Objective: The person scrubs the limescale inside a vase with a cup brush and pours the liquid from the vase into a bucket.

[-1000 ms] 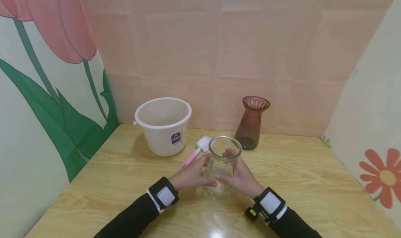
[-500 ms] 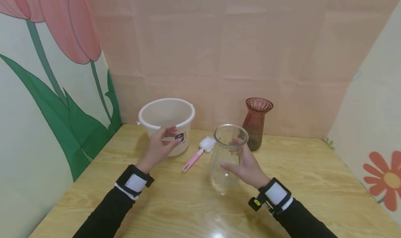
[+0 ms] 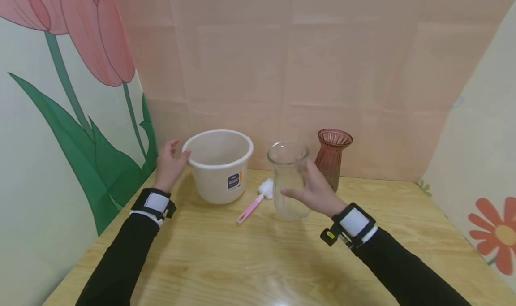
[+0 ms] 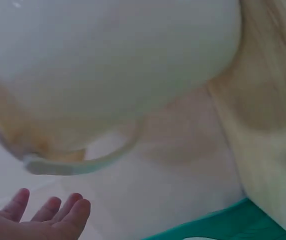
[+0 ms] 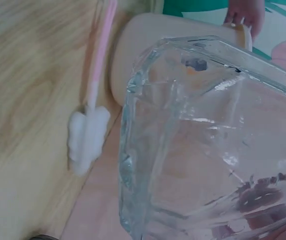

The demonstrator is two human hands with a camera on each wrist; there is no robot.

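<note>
My right hand (image 3: pixel 307 187) grips a clear glass vase (image 3: pixel 288 171) from its right side, thumb across the front, and holds it upright near the middle of the wooden table (image 3: pixel 258 256). The right wrist view is filled by the same glass vase (image 5: pixel 208 145). My left hand (image 3: pixel 171 161) is open beside the left rim of a white plastic bucket (image 3: pixel 219 165), thumb close to the rim. In the left wrist view its straight fingers (image 4: pixel 48 217) lie just clear of the bucket (image 4: pixel 108 65). I cannot tell whether the thumb touches.
A pink-handled brush (image 3: pixel 254 200) with a white sponge head lies between bucket and glass vase, also seen as the brush (image 5: pixel 90 130) in the right wrist view. A brown ribbed vase (image 3: pixel 333 156) stands at the back wall. Flower-painted panels close in both sides.
My left hand let go of the glass vase and moved left and back to the bucket's rim. My right hand carried the vase farther back, toward the brown vase.
</note>
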